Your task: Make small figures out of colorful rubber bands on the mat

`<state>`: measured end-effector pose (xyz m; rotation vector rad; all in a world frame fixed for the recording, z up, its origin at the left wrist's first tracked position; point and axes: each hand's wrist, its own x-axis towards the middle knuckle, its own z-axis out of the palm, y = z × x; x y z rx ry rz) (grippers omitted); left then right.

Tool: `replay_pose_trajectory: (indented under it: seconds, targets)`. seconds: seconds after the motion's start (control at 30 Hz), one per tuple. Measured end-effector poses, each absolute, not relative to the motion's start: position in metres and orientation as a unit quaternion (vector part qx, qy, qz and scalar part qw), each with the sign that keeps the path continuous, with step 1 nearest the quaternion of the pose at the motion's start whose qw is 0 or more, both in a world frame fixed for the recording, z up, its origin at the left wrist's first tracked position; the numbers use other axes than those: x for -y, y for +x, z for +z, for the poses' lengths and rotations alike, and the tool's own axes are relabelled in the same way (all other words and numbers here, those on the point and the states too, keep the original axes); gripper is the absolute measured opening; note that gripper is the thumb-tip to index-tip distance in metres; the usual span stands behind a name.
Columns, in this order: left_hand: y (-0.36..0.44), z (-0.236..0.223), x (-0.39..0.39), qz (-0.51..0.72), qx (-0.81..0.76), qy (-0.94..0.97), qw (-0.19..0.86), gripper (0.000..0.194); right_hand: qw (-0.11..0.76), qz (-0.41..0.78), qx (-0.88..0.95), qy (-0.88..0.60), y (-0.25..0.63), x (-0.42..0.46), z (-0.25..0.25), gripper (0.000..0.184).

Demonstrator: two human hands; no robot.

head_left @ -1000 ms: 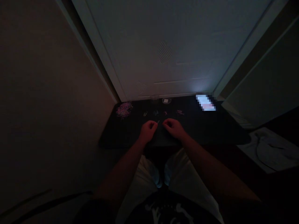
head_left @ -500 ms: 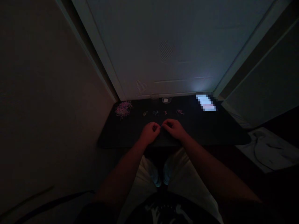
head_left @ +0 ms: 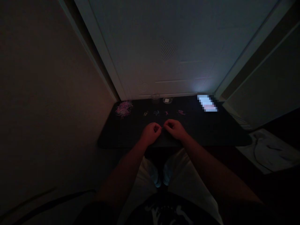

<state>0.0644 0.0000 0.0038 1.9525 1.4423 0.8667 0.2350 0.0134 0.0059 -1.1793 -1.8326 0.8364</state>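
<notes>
Shifted inward, the left hand (head_left: 150, 134) nears the right hand (head_left: 176, 129), fingers (head_left: 158, 130) of both pinched, contents indiscernible, best braced steadily on the black, round-cornered desk (head_left: 211, 131).

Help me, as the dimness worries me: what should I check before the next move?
1. Left bare hand pinched: ok.
2. Right bare hand pinched: ok.
3. Contents between the hands: cannot tell, too dark.
4. Large pile of thin pinkish-purple strands, on the black table, apart from both hands: ok.
5. Small yellowish cluster, small bluish cluster, small pink cluster and small purplish cluster apart: ok.
6. Lighting around the hands: not ok, dim.
</notes>
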Motion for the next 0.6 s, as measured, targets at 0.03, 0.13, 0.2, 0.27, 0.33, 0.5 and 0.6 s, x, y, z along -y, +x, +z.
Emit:
replay_pose_trajectory:
  seconds: [0.03, 0.13, 0.2, 0.27, 0.33, 0.5, 0.6]
  targets:
    - [0.0645, 0.0037, 0.0, 0.325, -0.535, 0.728, 0.278, 0.013, 0.394, 0.329, 0.721, -0.464, 0.235, -0.0133, 0.0058, 0.012]
    - [0.0646, 0.0036, 0.0005, 0.332, -0.533, 0.727, 0.277, 0.014, 0.393, 0.322, 0.725, -0.466, 0.235, -0.0128, 0.0063, 0.012]
    - [0.0646, 0.0039, 0.0009, 0.333, -0.536, 0.725, 0.275, 0.015, 0.39, 0.313, 0.728, -0.468, 0.2352, -0.0128, 0.0067, 0.012]
    - [0.0646, 0.0047, 0.0012, 0.332, -0.54, 0.724, 0.271, 0.017, 0.389, 0.312, 0.728, -0.47, 0.2356, -0.0131, 0.0067, 0.012]
    - [0.0644, 0.0059, 0.0013, 0.334, -0.541, 0.724, 0.267, 0.02, 0.388, 0.315, 0.728, -0.47, 0.236, -0.0137, 0.0065, 0.012]
    - [0.0643, 0.0087, 0.0023, 0.348, -0.527, 0.727, 0.269, 0.022, 0.39, 0.315, 0.723, -0.476, 0.2361, -0.0138, 0.007, 0.012]
    - [0.0646, 0.0082, 0.0031, 0.345, -0.527, 0.724, 0.28, 0.022, 0.394, 0.309, 0.723, -0.476, 0.2357, -0.0134, 0.0072, 0.012]
